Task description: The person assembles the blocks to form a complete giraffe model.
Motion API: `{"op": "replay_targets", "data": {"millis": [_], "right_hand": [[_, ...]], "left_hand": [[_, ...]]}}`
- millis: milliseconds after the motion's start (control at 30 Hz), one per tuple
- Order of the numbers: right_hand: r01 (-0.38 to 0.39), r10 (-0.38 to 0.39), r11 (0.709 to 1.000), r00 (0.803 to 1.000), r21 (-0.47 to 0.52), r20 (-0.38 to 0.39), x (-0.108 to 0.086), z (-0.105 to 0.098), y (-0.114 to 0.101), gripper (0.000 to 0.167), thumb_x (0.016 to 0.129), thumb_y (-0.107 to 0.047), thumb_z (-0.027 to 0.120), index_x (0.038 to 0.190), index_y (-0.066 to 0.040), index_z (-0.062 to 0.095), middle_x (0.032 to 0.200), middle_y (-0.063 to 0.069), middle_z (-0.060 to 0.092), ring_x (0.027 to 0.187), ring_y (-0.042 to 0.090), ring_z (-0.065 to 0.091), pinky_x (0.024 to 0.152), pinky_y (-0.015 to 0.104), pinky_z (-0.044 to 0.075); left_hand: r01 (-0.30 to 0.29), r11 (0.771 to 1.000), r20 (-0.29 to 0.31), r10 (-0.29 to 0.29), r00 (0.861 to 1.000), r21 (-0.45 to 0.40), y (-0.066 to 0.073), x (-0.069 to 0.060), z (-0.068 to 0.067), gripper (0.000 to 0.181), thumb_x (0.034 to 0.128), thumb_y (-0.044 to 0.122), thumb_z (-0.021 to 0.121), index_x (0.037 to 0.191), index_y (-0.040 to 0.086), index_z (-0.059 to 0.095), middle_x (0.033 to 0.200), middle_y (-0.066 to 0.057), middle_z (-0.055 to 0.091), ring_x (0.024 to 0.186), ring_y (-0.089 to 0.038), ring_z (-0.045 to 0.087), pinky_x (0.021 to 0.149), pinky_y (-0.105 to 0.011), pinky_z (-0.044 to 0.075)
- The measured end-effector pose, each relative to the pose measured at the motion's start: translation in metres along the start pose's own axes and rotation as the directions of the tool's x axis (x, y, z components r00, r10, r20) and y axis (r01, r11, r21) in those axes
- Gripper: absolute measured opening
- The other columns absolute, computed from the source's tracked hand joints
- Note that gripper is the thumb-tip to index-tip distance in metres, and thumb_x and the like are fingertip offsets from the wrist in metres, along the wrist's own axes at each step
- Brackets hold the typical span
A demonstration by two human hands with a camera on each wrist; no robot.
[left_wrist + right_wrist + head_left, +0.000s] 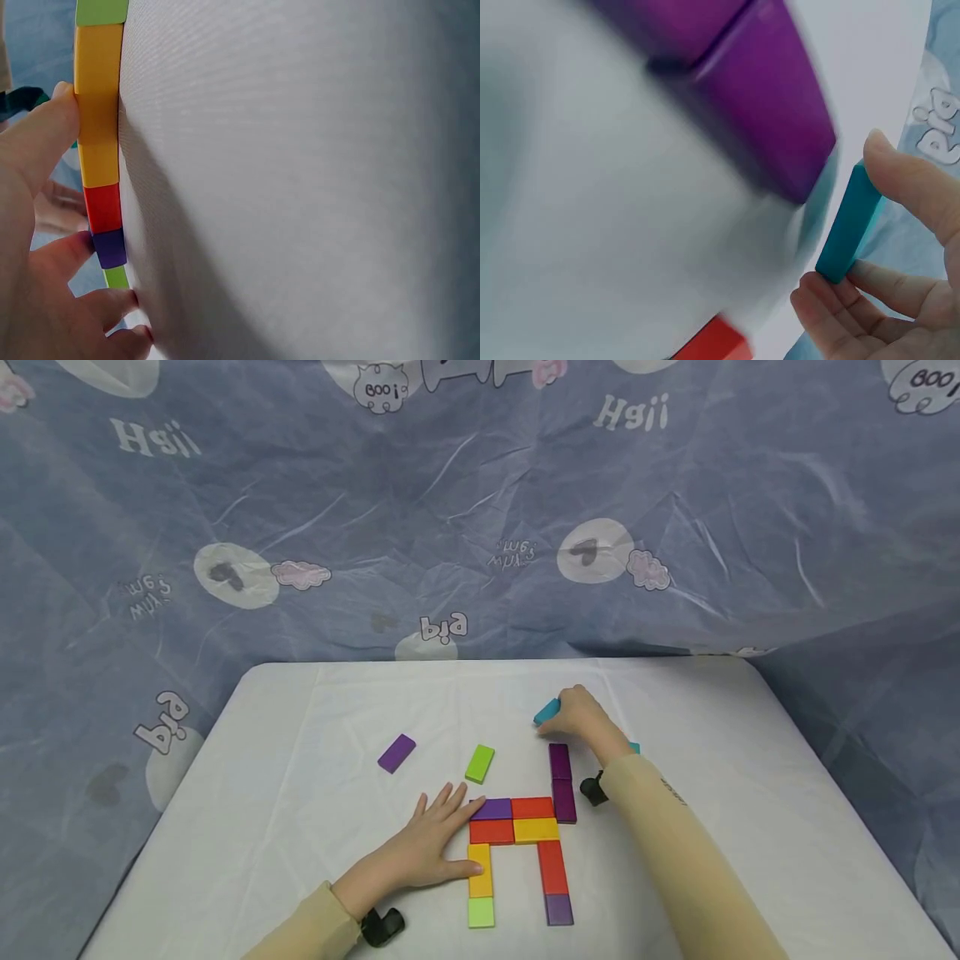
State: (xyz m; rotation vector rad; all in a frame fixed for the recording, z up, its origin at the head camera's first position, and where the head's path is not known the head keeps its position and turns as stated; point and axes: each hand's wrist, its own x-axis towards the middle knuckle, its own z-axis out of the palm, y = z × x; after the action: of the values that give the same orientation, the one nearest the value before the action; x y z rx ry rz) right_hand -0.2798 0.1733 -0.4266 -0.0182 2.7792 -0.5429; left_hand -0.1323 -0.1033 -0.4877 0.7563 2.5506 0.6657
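My right hand (581, 718) pinches a teal block (547, 712) between thumb and fingers near the far side of the table; the right wrist view shows the same teal block (849, 225) tilted. My left hand (420, 852) lies with fingers spread beside an arrangement of flat coloured blocks. Its thumb touches an upright yellow block (480, 860), and its index finger touches a violet block (493, 810) at the top left. Red, yellow, light green and violet blocks join these in two rows with two legs. Two dark purple blocks (560, 762) stand end to end at the upper right corner.
A loose purple block (396, 753) and a loose green block (480, 763) lie beyond my left hand. Another teal piece (635, 747) shows partly behind the right forearm. The white table (315, 760) meets a blue printed cloth (480, 527) at the back.
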Motion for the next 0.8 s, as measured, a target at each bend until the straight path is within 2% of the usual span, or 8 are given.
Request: {"op": "replay_targets", "data": {"millis": [333,667,800], "right_hand": [[0.043,-0.044,0.999,0.999,-0.025,-0.017,-0.004,0.004,0.022,0.07,0.082,-0.023,0.078,0.134,0.015,0.048,0.126,0.032,0.047,0.107,0.037,0.053,0.1,0.051,0.048],[0.098,-0.098,0.995,0.995,-0.001,0.011,-0.004,0.011,0.028,0.067,0.095,-0.02,0.064,0.148,0.008,0.034,0.147,0.033,0.036,0.133,0.046,0.04,0.112,0.056,0.035],[0.14,-0.14,0.99,0.99,-0.003,0.011,-0.004,0.015,0.031,0.061,0.099,-0.018,0.058,0.148,0.007,0.034,0.149,0.032,0.036,0.137,0.048,0.036,0.115,0.057,0.032]], "left_hand": [[-0.01,1.0,-0.001,0.01,1.0,0.008,0.0,0.0,0.0,0.089,0.0842,0.066,0.062,0.157,0.03,0.026,0.166,-0.008,0.014,0.154,-0.032,0.007,0.119,-0.065,0.004],[-0.015,1.0,-0.009,0.015,1.0,0.001,0.0,-0.002,-0.001,0.088,0.0846,0.065,0.063,0.157,0.03,0.026,0.166,-0.008,0.014,0.154,-0.033,0.007,0.119,-0.065,0.004],[-0.016,1.0,-0.011,0.016,1.0,0.001,0.0,-0.002,0.0,0.088,0.085,0.063,0.063,0.157,0.03,0.026,0.166,-0.008,0.014,0.154,-0.033,0.007,0.119,-0.065,0.004]]}}
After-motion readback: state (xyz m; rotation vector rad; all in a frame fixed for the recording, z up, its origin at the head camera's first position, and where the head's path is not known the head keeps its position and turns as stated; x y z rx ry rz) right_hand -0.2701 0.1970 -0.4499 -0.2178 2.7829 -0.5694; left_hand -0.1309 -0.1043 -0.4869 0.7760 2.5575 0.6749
